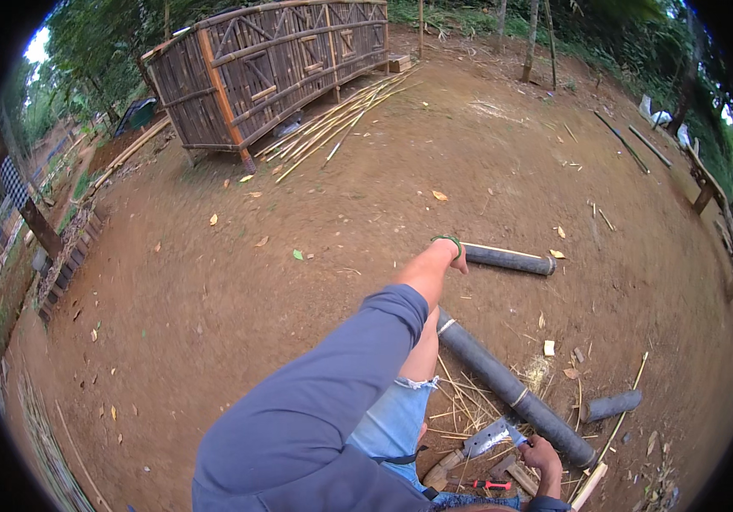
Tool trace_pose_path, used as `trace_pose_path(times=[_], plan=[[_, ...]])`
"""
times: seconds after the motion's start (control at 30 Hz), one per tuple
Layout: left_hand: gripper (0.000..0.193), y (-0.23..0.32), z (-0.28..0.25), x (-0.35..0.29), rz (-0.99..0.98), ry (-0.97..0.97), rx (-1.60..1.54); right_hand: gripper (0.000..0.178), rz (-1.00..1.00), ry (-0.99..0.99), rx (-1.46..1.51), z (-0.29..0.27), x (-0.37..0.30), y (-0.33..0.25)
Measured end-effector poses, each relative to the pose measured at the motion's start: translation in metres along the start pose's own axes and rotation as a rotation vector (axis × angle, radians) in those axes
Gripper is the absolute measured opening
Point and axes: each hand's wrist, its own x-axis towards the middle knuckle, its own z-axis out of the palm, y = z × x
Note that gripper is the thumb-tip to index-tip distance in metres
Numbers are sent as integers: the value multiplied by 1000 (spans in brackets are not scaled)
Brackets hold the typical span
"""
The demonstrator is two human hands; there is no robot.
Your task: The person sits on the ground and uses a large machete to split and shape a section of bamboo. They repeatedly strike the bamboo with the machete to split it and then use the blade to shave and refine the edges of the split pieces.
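My left arm in a blue sleeve stretches forward. My left hand (pixel 450 253), with a green band at the wrist, rests at the near end of a short dark bamboo section (pixel 509 259) lying on the dirt; the fingers are hidden, so the grip is unclear. My right hand (pixel 545 456) sits low at the bottom right, fingers curled on a cleaver (pixel 487 439) whose grey blade points left. A long dark bamboo pole (pixel 511 388) lies diagonally between the two hands, beside my knee in cut-off jeans.
A second short bamboo piece (pixel 611 405) lies to the right, among splinters and chips. A red-handled tool (pixel 490 485) and wooden blocks lie near my right hand. A large bamboo-slat frame (pixel 264 68) stands far left, with thin poles (pixel 341 119) beside it.
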Motion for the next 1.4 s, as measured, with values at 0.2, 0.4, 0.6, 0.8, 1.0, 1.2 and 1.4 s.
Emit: trace_pose_path(times=[0.2,0.4,0.6,0.8,1.0,1.2,1.4], plan=[[70,5,0,3,31,3,-8,38,-1,0,19,17,30,35],[68,-4,4,5,16,8,-39,41,-17,-11,-9,16,26,28],[67,-11,5,7,21,10,-54,35,-36,18,-12,15,23,26],[73,-2,4,-2,17,-17,-29,32,-40,28,7,17,35,39],[72,-12,9,-8,8,16,13,40,-57,13,7,19,38,34],[80,8,-4,-16,26,-31,48,36,-104,157,-42,21,39,55],[74,-9,5,-18,7,50,80,41,-81,114,-11,4,-2,10]])
